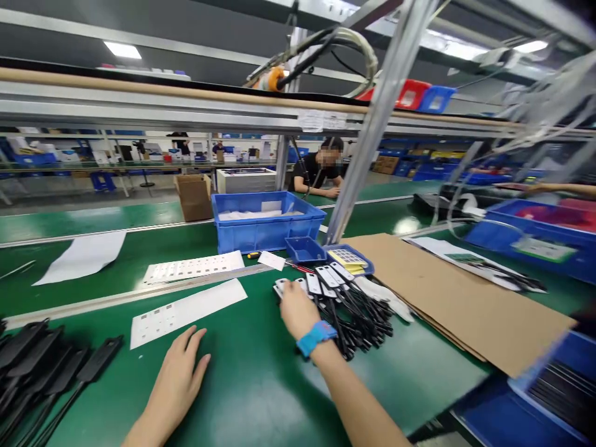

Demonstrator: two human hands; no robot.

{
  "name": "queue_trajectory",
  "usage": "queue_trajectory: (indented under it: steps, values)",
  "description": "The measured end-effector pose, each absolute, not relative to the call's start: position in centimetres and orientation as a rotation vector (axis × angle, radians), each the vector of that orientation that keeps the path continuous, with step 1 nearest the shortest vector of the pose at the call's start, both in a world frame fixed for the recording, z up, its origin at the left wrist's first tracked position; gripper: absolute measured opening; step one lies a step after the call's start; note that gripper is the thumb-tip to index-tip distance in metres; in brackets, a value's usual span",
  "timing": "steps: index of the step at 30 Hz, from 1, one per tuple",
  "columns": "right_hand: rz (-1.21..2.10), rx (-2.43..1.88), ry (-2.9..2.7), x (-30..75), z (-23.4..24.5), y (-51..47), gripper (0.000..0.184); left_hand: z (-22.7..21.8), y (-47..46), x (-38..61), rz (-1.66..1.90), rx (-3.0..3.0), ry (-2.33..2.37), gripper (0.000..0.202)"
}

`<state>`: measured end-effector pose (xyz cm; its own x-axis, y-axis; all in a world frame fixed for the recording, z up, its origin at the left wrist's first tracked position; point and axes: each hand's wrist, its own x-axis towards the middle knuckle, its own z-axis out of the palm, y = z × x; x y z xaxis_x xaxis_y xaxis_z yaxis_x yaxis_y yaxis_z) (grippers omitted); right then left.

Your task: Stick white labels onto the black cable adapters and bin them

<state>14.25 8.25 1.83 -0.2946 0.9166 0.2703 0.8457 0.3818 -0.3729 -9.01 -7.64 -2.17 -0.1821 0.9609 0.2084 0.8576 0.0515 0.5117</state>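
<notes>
My left hand rests low over the green bench with its fingers apart and nothing in it. Just beyond its fingertips lies a white sticker sheet with a few small labels left at one end. My right hand, with a blue wristband, reaches to the left edge of a pile of black cabled parts with white-faced flat ends. Its fingers are curled on a white-faced part, mostly hidden under the hand. Plain black cabled parts lie in a heap at the far left.
Behind stand a large blue bin, a small blue tray and a second sticker sheet. Cardboard sheets lie right of the pile, beside a white glove. A metal post rises behind. A person leans across the bench opposite.
</notes>
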Motion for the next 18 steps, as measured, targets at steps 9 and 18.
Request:
queue_trajectory:
  steps: [9, 18]
  values:
    - [0.373, -1.012, -2.651, 5.5, 1.4, 8.7, 0.036, -2.4, -8.6, -10.2, 0.022, 1.817, 2.851, 0.046]
    - [0.568, -0.722, -2.626, -8.2, -2.6, 6.6, 0.02, -1.4, -9.0, -11.3, 0.019, 1.681, 2.942, 0.039]
